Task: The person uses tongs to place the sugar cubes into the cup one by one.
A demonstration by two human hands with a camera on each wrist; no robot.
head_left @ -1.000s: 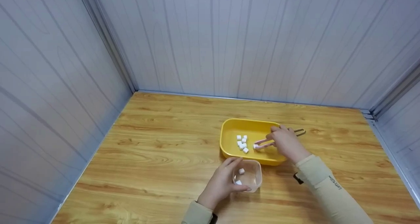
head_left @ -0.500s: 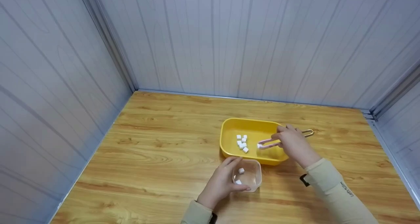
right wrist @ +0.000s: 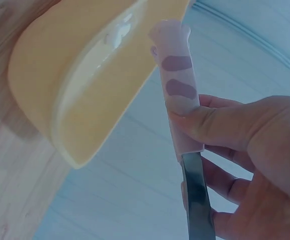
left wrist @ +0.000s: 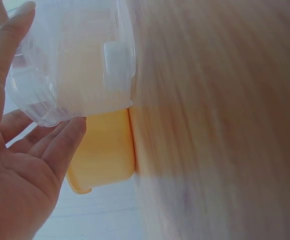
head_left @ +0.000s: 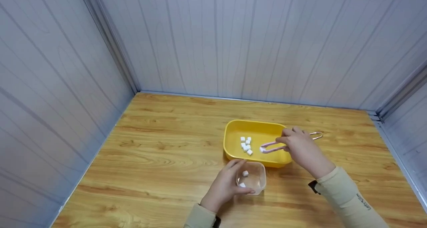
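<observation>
- Your left hand grips the clear plastic container; two white cubes lie inside.
- Your right hand pinches pink-tipped tongs, which hold another cube over the yellow tray.

The right thumb and fingers hold pink-sleeved tongs, darker patches above the thumb, bare metal beside the lower fingers. Left of the fingers stands a yellow tray, blurred white shapes inside; the table shows farther left.
</observation>
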